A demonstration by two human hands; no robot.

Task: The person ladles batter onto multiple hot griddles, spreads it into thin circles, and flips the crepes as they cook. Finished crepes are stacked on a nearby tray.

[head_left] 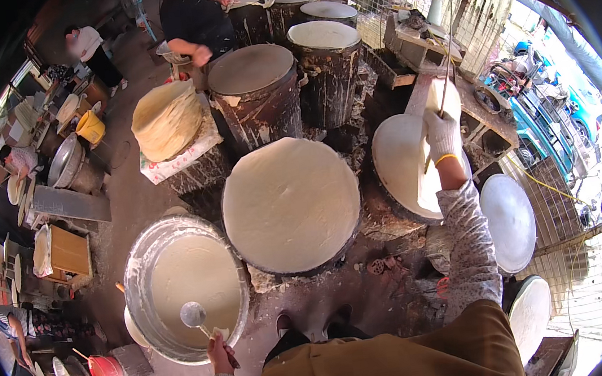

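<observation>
My bare left hand [220,353] grips the handle of a metal ladle [193,314]. The ladle's round bowl is over the pale batter [204,277] in a large metal basin [141,316]. Out to the right, my right hand [444,138] wears a white knitted glove and is closed around a thin dark rod [446,65] that slants upward. Under that hand lies a round griddle [396,157] coated pale, with a lighter strip on it partly covered by the hand. Between my hands, a big round griddle [292,203] carries a smooth pale sheet.
A stack of thin round flatbreads [166,121] sits on a cloth-covered stand at the left. Beyond are drum stoves [252,73] and a co-worker in black [194,20]. A pale round disc [509,222] stands at my right. More people work far left, near a yellow bucket [91,127].
</observation>
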